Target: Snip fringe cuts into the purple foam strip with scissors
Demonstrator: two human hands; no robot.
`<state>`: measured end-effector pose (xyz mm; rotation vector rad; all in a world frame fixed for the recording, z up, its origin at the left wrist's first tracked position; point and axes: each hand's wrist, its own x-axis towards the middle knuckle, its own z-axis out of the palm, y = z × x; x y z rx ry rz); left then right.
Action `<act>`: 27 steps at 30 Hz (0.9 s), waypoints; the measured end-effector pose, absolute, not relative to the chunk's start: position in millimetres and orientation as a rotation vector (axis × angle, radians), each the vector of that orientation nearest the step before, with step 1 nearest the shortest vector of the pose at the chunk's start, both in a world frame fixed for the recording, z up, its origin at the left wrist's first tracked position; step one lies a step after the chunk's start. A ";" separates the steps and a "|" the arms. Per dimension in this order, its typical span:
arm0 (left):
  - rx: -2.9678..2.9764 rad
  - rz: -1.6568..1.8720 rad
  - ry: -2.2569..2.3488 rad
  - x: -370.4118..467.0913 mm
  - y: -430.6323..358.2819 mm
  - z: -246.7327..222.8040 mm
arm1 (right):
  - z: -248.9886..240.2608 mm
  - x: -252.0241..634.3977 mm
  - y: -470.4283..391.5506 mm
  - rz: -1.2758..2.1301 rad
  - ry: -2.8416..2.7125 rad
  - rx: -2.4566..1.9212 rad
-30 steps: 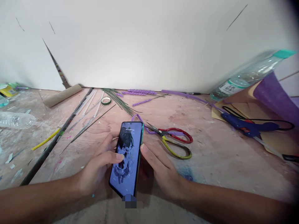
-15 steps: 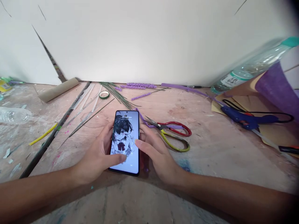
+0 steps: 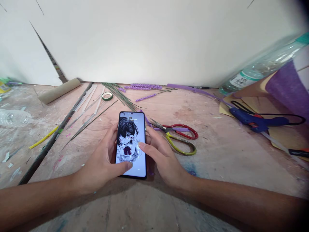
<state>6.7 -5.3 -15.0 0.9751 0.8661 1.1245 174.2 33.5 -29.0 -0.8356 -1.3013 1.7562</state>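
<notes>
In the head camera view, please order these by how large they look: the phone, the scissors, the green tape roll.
1. phone, though nearest the camera
2. scissors, close to it in size
3. green tape roll, clearly smallest

Phone (image 3: 131, 145) lies between both hands, scissors (image 3: 177, 137) just right.
</notes>
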 end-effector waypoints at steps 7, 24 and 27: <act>0.925 1.141 0.827 2.9 -4.7 -15.1 | -25.6 174.8 33.7 1.715 -1.369 -0.820; 0.862 1.030 0.830 -1.0 -14.9 -20.9 | -33.3 186.5 39.8 1.256 -1.755 -0.968; 0.872 1.004 0.845 -2.6 -15.9 -22.0 | -32.4 187.5 38.2 1.207 -1.836 -0.933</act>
